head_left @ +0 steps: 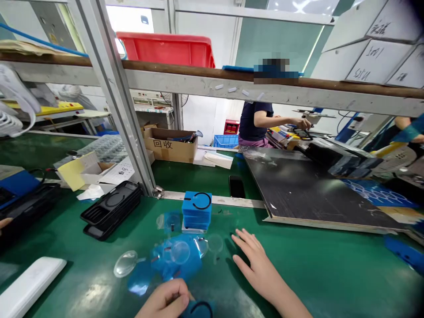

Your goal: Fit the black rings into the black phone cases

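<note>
The left hand point(164, 300) sits at the bottom of the view with its fingers curled, just beside a blue block point(198, 310) with a black ring on top. I cannot tell whether those fingers grip the block. The right hand point(261, 269) rests palm down on the green mat point(331, 282), its fingers spread wide and holding nothing.

Just ahead of the hands stands a blue stack point(196, 211) of similar ringed blocks on a small white base. It serves as the landmark here. Directly in front of the stack, between the hands, clear discs point(126, 263) lie loosely with blue sheets point(175, 265) on the mat.

Left of the stack are black trays point(111, 210), with a white pad point(29, 287) nearer the view's lower-left corner. Another person's fingers point(4, 223) show at the left edge. To the right of the stack lies a dark board point(318, 190), and a black phone point(236, 186) lies on the mat just behind and to its right. Well beyond the stack, past a metal-framed shelf point(265, 84), are a cardboard box point(168, 148) and a co-worker point(255, 123) in a dark shirt.
</note>
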Action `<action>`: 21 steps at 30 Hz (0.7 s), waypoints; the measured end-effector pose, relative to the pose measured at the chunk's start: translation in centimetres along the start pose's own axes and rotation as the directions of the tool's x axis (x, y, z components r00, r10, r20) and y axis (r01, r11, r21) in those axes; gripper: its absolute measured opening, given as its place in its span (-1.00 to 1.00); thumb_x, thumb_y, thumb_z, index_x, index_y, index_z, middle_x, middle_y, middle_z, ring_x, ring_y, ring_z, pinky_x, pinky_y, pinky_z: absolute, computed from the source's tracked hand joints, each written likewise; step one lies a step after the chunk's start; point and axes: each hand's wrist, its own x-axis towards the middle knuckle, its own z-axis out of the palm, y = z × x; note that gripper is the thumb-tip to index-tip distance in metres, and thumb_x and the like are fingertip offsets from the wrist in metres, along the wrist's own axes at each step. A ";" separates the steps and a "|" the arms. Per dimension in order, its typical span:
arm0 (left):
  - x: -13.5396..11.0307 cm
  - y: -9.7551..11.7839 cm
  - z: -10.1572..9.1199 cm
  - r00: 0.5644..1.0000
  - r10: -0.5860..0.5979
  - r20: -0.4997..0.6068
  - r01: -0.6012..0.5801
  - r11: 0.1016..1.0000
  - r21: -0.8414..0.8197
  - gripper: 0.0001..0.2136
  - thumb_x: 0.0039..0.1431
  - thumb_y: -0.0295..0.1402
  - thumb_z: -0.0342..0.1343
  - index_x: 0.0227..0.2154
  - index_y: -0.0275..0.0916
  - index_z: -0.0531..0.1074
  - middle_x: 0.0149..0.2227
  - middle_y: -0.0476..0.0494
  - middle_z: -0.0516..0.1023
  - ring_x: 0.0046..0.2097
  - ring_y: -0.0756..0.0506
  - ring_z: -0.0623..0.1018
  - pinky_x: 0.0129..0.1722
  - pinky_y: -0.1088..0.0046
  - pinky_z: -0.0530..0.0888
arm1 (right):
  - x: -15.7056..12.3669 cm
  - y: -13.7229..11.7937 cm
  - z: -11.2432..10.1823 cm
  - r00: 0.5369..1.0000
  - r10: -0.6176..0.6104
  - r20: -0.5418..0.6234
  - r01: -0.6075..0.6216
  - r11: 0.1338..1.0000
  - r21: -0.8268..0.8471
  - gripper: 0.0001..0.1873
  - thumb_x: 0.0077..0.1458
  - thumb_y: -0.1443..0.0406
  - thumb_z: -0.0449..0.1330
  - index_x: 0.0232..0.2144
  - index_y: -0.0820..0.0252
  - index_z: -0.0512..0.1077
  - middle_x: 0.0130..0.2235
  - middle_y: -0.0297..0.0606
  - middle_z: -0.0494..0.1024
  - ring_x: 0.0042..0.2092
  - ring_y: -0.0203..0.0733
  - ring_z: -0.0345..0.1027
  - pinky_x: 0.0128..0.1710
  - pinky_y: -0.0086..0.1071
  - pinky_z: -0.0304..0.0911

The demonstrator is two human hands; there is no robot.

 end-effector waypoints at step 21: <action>1.4 4.2 6.4 0.999 -0.053 0.007 0.054 0.977 -0.206 -0.54 -0.05 0.10 0.22 -0.63 -0.21 0.30 -0.59 0.10 0.11 -0.46 0.00 0.15 -0.44 0.46 0.16 | -4.4 -6.8 -2.0 0.931 -0.364 -0.034 0.362 0.909 0.208 -0.73 0.34 0.34 0.05 0.00 -0.01 0.45 -0.22 -0.25 0.61 -0.22 -0.17 0.45 -0.23 -0.36 0.41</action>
